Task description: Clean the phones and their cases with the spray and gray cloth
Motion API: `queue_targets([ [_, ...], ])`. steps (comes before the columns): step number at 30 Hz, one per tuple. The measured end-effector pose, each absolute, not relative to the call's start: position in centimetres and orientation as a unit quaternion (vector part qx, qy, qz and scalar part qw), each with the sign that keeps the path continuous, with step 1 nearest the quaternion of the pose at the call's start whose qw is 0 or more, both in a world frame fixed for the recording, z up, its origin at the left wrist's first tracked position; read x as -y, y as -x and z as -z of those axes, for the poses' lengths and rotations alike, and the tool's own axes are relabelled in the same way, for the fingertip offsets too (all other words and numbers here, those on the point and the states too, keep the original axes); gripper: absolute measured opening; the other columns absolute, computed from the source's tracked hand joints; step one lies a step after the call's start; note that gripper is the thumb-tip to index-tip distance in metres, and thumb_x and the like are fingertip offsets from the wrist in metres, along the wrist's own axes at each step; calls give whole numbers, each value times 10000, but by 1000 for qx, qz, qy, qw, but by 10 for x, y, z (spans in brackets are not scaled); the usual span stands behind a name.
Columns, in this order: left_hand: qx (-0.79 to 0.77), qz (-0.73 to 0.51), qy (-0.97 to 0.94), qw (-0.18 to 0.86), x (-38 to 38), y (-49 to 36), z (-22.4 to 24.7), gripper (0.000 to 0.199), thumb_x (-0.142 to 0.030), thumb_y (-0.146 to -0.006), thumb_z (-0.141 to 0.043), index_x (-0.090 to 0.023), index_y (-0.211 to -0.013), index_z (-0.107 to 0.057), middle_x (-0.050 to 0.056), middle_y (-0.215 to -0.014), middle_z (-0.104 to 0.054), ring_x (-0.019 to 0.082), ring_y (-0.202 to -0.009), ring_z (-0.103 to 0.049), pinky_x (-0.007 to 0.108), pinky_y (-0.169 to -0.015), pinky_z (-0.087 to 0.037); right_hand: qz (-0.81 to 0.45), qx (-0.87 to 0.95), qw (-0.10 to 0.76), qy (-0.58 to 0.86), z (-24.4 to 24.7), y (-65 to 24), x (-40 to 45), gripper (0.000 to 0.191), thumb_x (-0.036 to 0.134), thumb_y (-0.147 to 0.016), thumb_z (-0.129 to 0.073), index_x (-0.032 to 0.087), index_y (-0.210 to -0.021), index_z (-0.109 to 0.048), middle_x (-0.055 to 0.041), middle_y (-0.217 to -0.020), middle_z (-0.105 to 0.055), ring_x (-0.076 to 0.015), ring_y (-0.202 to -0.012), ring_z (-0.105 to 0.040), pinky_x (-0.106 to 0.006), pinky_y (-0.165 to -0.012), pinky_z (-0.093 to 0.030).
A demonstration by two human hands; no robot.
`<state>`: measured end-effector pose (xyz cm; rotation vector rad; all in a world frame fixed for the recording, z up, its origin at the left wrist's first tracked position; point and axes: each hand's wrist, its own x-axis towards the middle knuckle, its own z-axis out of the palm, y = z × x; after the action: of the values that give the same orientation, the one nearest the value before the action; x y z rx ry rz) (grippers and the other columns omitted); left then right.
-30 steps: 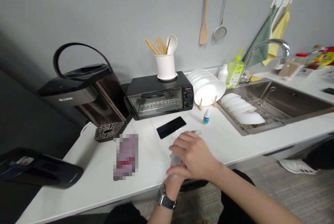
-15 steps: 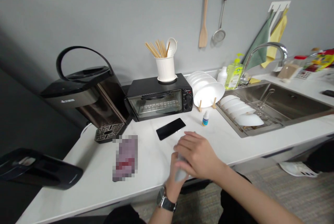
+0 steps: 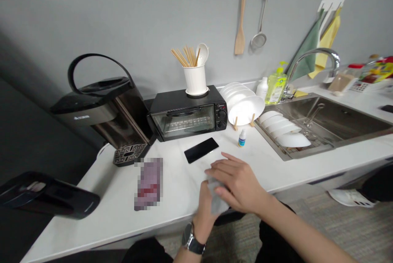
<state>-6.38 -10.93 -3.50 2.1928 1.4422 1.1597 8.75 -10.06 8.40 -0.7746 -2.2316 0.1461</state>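
Right hand (image 3: 240, 182), fingers half-curled, holds grey cloth (image 3: 218, 203), probably light, soft, best gripped by its near edge; left hand (image 3: 205, 205): fingers hidden, can't tell.

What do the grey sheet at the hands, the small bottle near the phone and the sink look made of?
Grey sheet: matte cloth or paper; thin and limp-looking, too blurred to say which.
Small bottle: probably plastic; opaque white top, coloured label.
Sink: likely stainless steel, satin finish; grey metallic sheen, soft reflections.
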Motion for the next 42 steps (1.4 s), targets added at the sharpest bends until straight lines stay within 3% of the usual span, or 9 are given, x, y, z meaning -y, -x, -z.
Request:
queue_targets([
  [6, -440, -397, -796, 122, 117, 64, 9, 212, -84, -824, -564, -207, -676, -651, 23, -639, -713, 174, -572, -668, 257, -570, -539, -97, 859, 403, 300, -84, -92, 105, 640, 618, -1091, -240, 199, -1282, -684, -112, -1197, -768, -266, -1216, -684, -538, -1175, -404],
  [12, -418, -407, -810, 66, 125, 68, -13, 216, -40, -765, -521, -204, -640, -586, 35, -583, -687, 173, -486, -639, 252, -486, -446, -131, 843, 431, 293, -92, -93, 111, 568, 551, -1109, -244, 225, -1238, -692, -79, -1159, -779, -258, -1275, -652, -530, -1201, -366],
  [16, -453, -412, -790, 38, 134, 65, -27, 236, -31, -788, -505, -212, -670, -599, 38, -593, -688, 189, -519, -665, 271, -532, -454, -161, 800, 489, 309, -95, -93, 114, 517, 401, -1130, -223, 241, -1165, -713, -53, -1126, -777, -209, -1218, -676, -449, -1177, -402],
  [18, -452, -413, -790, 40, 137, 64, -32, 252, -19, -796, -485, -213, -678, -594, 32, -588, -682, 176, -492, -646, 269, -516, -431, -173, 791, 496, 314, -95, -93, 115, 478, 347, -1124, -250, 251, -1147, -717, -36, -1119, -777, -213, -1258, -650, -460, -1206, -361],
  [26, -449, -358, -817, 48, 142, 59, -37, 238, -5, -767, -509, -204, -698, -619, 47, -634, -721, 197, -532, -687, 272, -519, -420, -162, 791, 502, 312, -91, -93, 120, 556, 468, -1126, -195, 288, -1223, -712, -25, -1161, -777, -253, -1357, -590, -553, -1270, -220],
  [31, -509, -332, -794, 20, 145, 62, -46, 254, 24, -708, -549, -207, -734, -651, 39, -631, -720, 213, -546, -694, 285, -529, -413, -176, 767, 528, 318, -88, -95, 118, 569, 456, -1131, -176, 280, -1225, -709, -36, -1160, -773, -236, -1271, -639, -489, -1190, -367],
  [36, -476, -316, -818, 74, 147, 64, -56, 273, 24, -789, -533, -211, -820, -668, 28, -711, -747, 217, -626, -729, 288, -586, -442, -200, 758, 535, 315, -89, -100, 118, 598, 494, -1126, -156, 273, -1168, -710, -51, -1145, -753, -247, -1235, -644, -495, -1205, -322],
  [38, -502, -294, -809, 86, 144, 64, -60, 270, 16, -827, -542, -214, -853, -680, 35, -767, -769, 229, -697, -754, 286, -622, -459, -208, 755, 535, 319, -84, -100, 117, 568, 566, -1109, -219, 257, -1167, -692, -72, -1140, -733, -260, -1184, -647, -479, -1143, -383],
  [42, -560, -188, -804, 69, 129, 64, -65, 204, -78, -933, -581, -226, -868, -706, 59, -792, -789, 266, -715, -769, 297, -601, -441, -231, 733, 534, 353, -48, -102, 108, 505, 660, -1046, -397, 219, -1037, -643, -75, -982, -676, -235, -912, -639, -362, -829, -506],
])
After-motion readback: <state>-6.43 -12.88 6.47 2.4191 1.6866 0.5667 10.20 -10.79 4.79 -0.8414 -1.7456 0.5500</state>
